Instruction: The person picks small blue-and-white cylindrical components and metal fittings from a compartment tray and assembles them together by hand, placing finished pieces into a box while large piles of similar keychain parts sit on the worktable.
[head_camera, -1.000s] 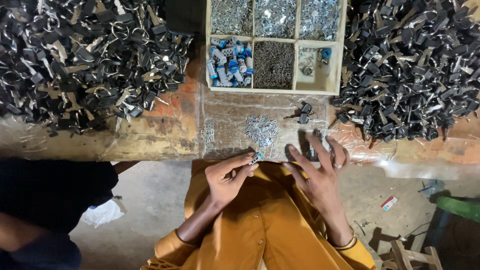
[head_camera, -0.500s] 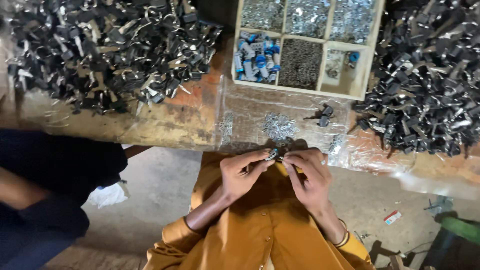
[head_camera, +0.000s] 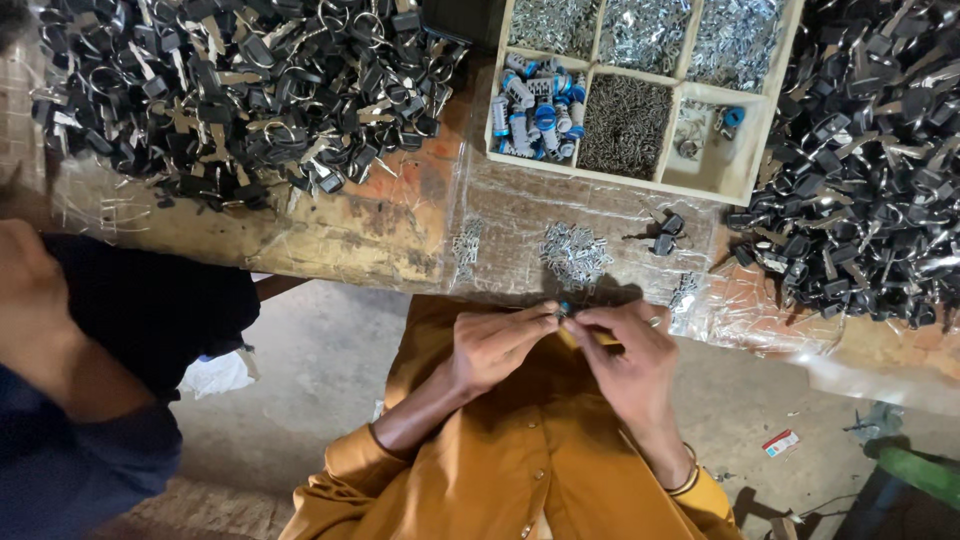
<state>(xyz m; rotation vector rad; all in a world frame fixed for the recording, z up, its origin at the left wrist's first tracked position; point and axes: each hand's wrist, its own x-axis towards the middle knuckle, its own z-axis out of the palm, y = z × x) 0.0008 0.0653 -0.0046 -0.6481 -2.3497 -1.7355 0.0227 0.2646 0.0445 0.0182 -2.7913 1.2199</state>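
My left hand (head_camera: 492, 345) and my right hand (head_camera: 628, 358) meet fingertip to fingertip just below the table's front edge, over my orange shirt. Between them they pinch a small metal part (head_camera: 563, 313) with a bit of blue on it; most of it is hidden by the fingers. My right hand wears a ring and a bangle. Just beyond the hands, a small pile of silver metal pieces (head_camera: 575, 253) lies on the plastic-covered table, with a thinner row of silver pieces (head_camera: 466, 244) to its left.
A wooden compartment tray (head_camera: 746, 172) holds blue-capped cylinders (head_camera: 530, 105), dark pins (head_camera: 625, 125) and silver bits. Heaps of black-headed keys lie at the left (head_camera: 250, 90) and right (head_camera: 870, 170). Two loose black keys (head_camera: 662, 236) sit near the tray. Another person's dark sleeve (head_camera: 90, 430) is at left.
My hands left the silver pile at the table edge and came together toward my lap, now pinching a small part. The view drifted, and the other person's arm shows more at left.
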